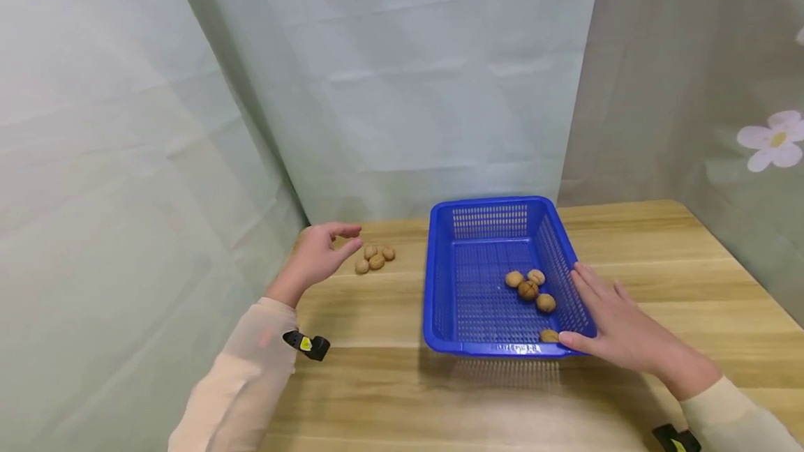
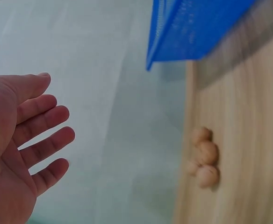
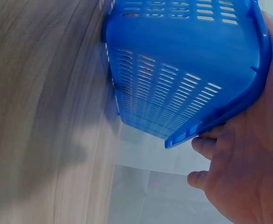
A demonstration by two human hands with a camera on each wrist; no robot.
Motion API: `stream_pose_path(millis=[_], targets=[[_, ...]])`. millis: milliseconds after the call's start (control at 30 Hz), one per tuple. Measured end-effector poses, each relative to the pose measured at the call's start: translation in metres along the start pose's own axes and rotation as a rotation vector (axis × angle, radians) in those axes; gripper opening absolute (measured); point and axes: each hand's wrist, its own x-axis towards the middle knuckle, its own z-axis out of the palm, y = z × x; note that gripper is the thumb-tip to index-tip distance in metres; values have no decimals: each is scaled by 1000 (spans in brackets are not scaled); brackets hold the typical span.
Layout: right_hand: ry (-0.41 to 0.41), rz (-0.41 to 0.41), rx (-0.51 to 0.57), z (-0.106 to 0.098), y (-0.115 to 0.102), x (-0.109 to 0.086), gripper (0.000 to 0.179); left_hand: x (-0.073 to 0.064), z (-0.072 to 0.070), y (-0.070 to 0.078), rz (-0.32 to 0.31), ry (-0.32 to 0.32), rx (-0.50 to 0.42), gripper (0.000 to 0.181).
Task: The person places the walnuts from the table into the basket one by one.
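Observation:
My left hand (image 1: pixel 320 253) is held above the table, its fingers apart from the thumb and nothing between them. Just right of its fingertips, several walnuts (image 1: pixel 376 261) lie in a small cluster on the tabletop; the left wrist view also shows these walnuts (image 2: pixel 206 154), away from the palm. A blue plastic basket (image 1: pixel 440 277) stands to the right, with several more walnuts (image 1: pixel 527 289) in its right front part. My right hand (image 1: pixel 628 330) rests on the basket's front right corner, fingers fairly straight along the side rim, thumb over the front rim.
The wooden table (image 1: pixel 364 389) has its back edge against a pale cloth curtain (image 1: pixel 402 89). More cloth hangs at the left and right sides. A dark wrist strap (image 1: pixel 306 344) sits on the left sleeve.

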Motion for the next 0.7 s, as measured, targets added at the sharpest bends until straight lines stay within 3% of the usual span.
stream_pose_path(millis=[300, 700], targets=[[-3, 4, -8, -2, 1, -4, 101, -12, 19, -38, -87, 55, 6, 40], [-9, 7, 29, 1, 3, -1, 100, -8, 46, -95, -264, 85, -19, 54]])
